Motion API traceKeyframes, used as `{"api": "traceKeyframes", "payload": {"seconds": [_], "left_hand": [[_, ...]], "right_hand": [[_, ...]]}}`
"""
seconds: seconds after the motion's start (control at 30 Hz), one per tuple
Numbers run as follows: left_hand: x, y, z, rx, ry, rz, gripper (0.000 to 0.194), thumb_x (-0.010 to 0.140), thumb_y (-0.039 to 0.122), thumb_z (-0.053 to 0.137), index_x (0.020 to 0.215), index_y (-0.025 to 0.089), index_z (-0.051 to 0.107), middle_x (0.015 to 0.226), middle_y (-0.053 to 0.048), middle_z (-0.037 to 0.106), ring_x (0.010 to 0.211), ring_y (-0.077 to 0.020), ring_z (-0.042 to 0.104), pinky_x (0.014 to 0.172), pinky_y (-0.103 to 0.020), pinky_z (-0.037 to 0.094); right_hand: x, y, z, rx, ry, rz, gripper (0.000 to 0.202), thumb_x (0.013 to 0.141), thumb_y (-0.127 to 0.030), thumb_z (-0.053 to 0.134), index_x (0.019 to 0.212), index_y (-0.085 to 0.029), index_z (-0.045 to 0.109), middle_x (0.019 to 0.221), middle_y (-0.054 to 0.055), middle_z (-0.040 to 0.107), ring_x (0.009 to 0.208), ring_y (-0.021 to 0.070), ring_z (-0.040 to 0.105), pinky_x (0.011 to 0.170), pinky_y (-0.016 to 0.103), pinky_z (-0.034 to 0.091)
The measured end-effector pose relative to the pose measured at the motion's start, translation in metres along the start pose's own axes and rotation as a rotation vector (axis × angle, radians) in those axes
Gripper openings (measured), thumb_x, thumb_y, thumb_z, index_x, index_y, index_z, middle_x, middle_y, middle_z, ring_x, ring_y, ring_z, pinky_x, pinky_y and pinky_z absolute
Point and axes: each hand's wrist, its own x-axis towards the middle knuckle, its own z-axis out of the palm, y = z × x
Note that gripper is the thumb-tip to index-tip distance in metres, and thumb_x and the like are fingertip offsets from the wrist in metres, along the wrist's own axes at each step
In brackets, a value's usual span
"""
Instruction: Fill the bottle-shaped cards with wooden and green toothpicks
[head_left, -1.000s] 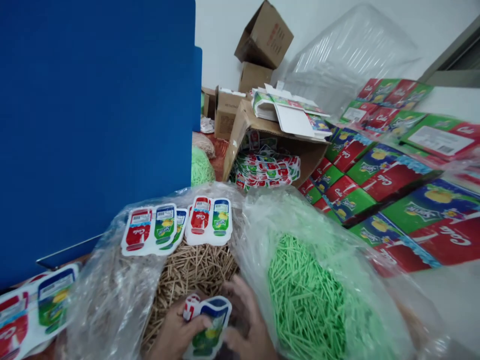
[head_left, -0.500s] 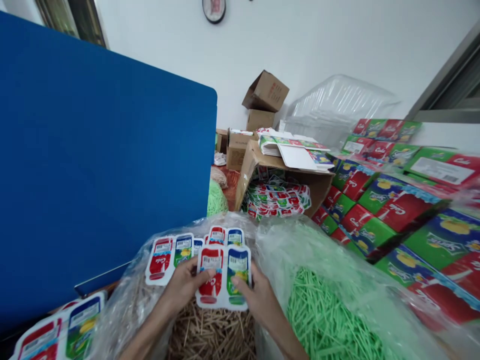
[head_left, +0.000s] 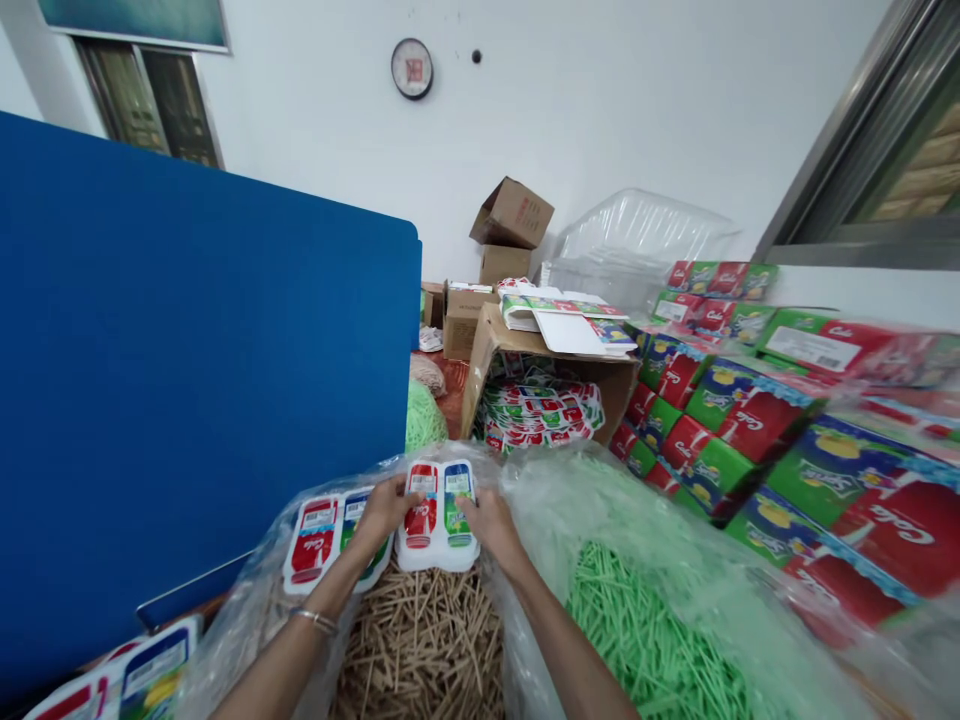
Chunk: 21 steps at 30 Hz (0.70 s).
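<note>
A white-edged die-cut card (head_left: pixel 439 530) printed with a red Cola can and a green-and-blue can sits at the far side of a bag of brown shredded paper (head_left: pixel 420 640). My left hand (head_left: pixel 386 510) grips its left edge, thumb on the front. On the right edge my right hand (head_left: pixel 487 520) holds it the same way, the other fingers partly hidden. Beneath it, other white edges suggest a stack. Just left, partly behind my left wrist, lies another stack of cards (head_left: pixel 311 540) of the same print. More such cards (head_left: pixel 154 670) are at the bottom left.
A bag of green shredded paper (head_left: pixel 645 630) stands to the right. Beyond it are printed Cola cartons (head_left: pixel 757 410) in piles. An open cardboard box (head_left: pixel 480 360) full of cards lies ahead. A tall blue panel (head_left: pixel 202 350) blocks the left side.
Both hands have moved the card away from me, down onto the cards at the bag's far side. The view has tilted up, showing more wall and the clock.
</note>
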Motion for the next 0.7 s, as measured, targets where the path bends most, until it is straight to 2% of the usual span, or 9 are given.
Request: {"api": "traceKeyframes", "payload": {"seconds": [0.07,0.1,0.2,0.33,0.4,0.47,0.53,0.6,0.7], "left_hand": [[0.0,-0.006,-0.006,0.145,0.069,0.016,0.025,0.088,0.031,0.058,0.107,0.015,0.06,0.102,-0.005,0.065,0.086,-0.0191,0.064,0.077,-0.04,0.052],[-0.002,-0.008,-0.013,0.218,0.113,0.022,0.027,0.088,0.031,0.058,0.11,0.015,0.059,0.105,-0.006,0.065,0.09,-0.0202,0.063,0.08,-0.042,0.051],[-0.018,-0.013,-0.046,0.438,0.242,0.01,0.026,0.089,0.029,0.054,0.111,0.016,0.058,0.108,-0.008,0.063,0.101,-0.0236,0.06,0.09,-0.045,0.044],[-0.05,-0.025,-0.098,0.703,0.373,-0.149,0.024,0.086,0.035,0.052,0.099,0.018,0.062,0.108,-0.016,0.062,0.112,-0.0342,0.053,0.089,-0.044,0.041],[-0.06,-0.034,-0.114,0.781,0.389,-0.273,0.03,0.085,0.04,0.054,0.099,0.015,0.061,0.105,-0.017,0.063,0.106,-0.0348,0.057,0.084,-0.044,0.044],[-0.064,-0.043,-0.12,0.816,0.35,-0.382,0.033,0.085,0.043,0.055,0.099,0.013,0.061,0.097,-0.012,0.065,0.093,-0.0283,0.063,0.079,-0.043,0.048],[-0.062,-0.051,-0.119,0.825,0.286,-0.445,0.031,0.087,0.043,0.056,0.099,0.014,0.062,0.092,-0.006,0.067,0.084,-0.0212,0.065,0.076,-0.04,0.05],[-0.058,-0.056,-0.116,0.821,0.227,-0.457,0.027,0.088,0.04,0.056,0.098,0.015,0.062,0.093,-0.004,0.067,0.083,-0.0187,0.065,0.075,-0.037,0.051],[-0.052,-0.058,-0.114,0.809,0.171,-0.462,0.026,0.089,0.038,0.056,0.095,0.014,0.063,0.092,-0.003,0.067,0.081,-0.0184,0.065,0.072,-0.036,0.053]], "right_hand": [[-0.006,0.003,0.002,-0.112,0.055,-0.038,0.012,0.074,-0.024,0.058,0.076,-0.014,0.065,0.077,0.013,0.069,0.083,0.03,0.064,0.079,0.044,0.049],[-0.01,0.003,0.001,-0.146,0.076,-0.065,0.017,0.074,-0.021,0.057,0.086,-0.013,0.065,0.086,0.016,0.068,0.089,0.0311,0.063,0.083,0.045,0.047],[-0.031,-0.003,-0.008,-0.195,0.078,-0.193,0.031,0.077,-0.02,0.055,0.107,-0.014,0.06,0.104,0.015,0.063,0.103,0.0291,0.058,0.091,0.043,0.044],[-0.078,-0.015,-0.022,-0.173,-0.016,-0.349,0.026,0.086,-0.024,0.046,0.107,-0.019,0.061,0.104,0.011,0.065,0.099,0.024,0.061,0.087,0.036,0.049],[-0.106,-0.014,-0.024,-0.143,-0.143,-0.39,0.024,0.091,-0.025,0.044,0.107,-0.021,0.062,0.101,0.009,0.067,0.093,0.0206,0.064,0.082,0.03,0.051],[-0.133,-0.002,-0.023,-0.117,-0.252,-0.37,0.023,0.092,-0.026,0.045,0.106,-0.023,0.063,0.099,0.007,0.07,0.091,0.0196,0.067,0.079,0.027,0.053],[-0.157,0.019,-0.021,-0.109,-0.287,-0.301,0.023,0.092,-0.028,0.045,0.101,-0.023,0.065,0.096,0.006,0.072,0.088,0.02,0.069,0.076,0.026,0.054],[-0.178,0.045,-0.025,-0.121,-0.24,-0.219,0.026,0.093,-0.033,0.044,0.1,-0.022,0.066,0.094,0.008,0.073,0.087,0.0217,0.069,0.076,0.028,0.055],[-0.201,0.075,-0.042,-0.24,-0.161,-0.138,0.03,0.093,-0.035,0.04,0.102,-0.021,0.066,0.095,0.009,0.073,0.089,0.0237,0.069,0.078,0.033,0.055]]}}
